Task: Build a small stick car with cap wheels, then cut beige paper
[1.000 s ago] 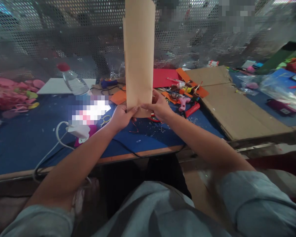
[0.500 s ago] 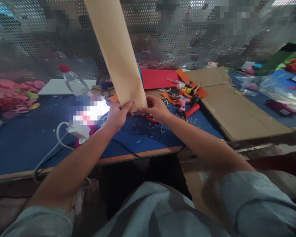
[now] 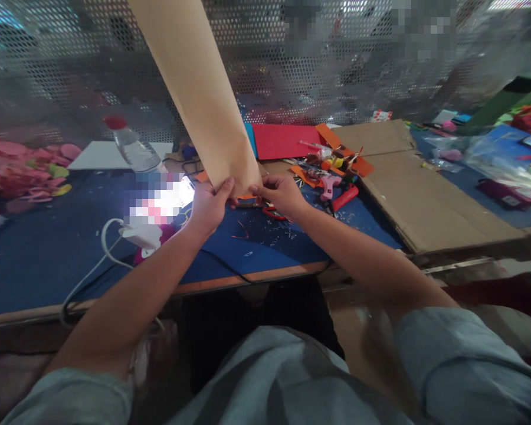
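Observation:
A long cream-coloured strip of paper or thin card (image 3: 199,88) rises from my hands, leaning up and to the left beyond the top of the view. Its lower end is creased and bent. My left hand (image 3: 210,206) pinches the lower left corner, thumb on the front face and fingers behind. At the lower right edge, my right hand (image 3: 281,195) grips the strip between thumb and fingers. The fingertips behind the strip are partly hidden. Just below my right hand, red-handled scissors or pliers (image 3: 274,213) lie on the blue table (image 3: 230,254).
Left of my hands are a lit phone (image 3: 181,195), a white charger (image 3: 142,236) with its cable, and a red-capped bottle (image 3: 135,147). To the right lie a pink glue gun (image 3: 330,186), red card (image 3: 285,140) and flat cardboard (image 3: 433,195). A perforated metal screen (image 3: 292,71) stands behind.
The strip's upper part has tilted further left. Its lower end has shifted slightly left, and my right thumb has moved a little up along the edge. Both hands keep hold.

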`<state>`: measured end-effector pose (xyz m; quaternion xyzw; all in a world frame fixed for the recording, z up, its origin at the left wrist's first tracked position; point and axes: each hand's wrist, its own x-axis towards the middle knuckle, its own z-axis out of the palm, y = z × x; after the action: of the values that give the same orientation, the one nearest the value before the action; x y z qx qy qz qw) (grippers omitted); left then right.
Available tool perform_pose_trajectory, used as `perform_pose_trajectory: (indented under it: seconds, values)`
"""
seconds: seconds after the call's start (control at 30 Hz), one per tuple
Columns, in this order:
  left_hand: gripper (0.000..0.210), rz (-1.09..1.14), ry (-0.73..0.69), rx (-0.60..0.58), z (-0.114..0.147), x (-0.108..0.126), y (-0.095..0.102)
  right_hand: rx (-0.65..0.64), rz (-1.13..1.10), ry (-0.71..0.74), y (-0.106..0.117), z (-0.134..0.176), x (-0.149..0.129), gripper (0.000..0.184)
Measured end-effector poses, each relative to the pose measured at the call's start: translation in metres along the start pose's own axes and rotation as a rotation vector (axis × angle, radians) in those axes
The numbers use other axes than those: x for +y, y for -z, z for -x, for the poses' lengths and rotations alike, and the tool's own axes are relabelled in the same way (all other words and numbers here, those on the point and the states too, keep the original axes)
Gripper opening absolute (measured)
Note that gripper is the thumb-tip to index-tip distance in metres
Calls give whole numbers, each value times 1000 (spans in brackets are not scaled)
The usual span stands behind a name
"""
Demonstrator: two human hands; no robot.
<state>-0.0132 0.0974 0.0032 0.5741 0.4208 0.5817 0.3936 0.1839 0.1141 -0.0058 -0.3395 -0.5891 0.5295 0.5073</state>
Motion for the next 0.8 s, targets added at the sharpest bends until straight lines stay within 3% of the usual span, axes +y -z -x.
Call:
perform_pose_trajectory:
  seconds: [0.17,0.63,0.8]
  values:
    - [35,-9,4,14,0,0,-1,66,-19,-39,-1,-2,2,49]
    - [38,-38,-1,14,-1,-2,0,39,-6,-21,0,-2,2,53]
    - [44,78,22,2,-2,-2,-1,34,-41,-30,1,-6,6,51]
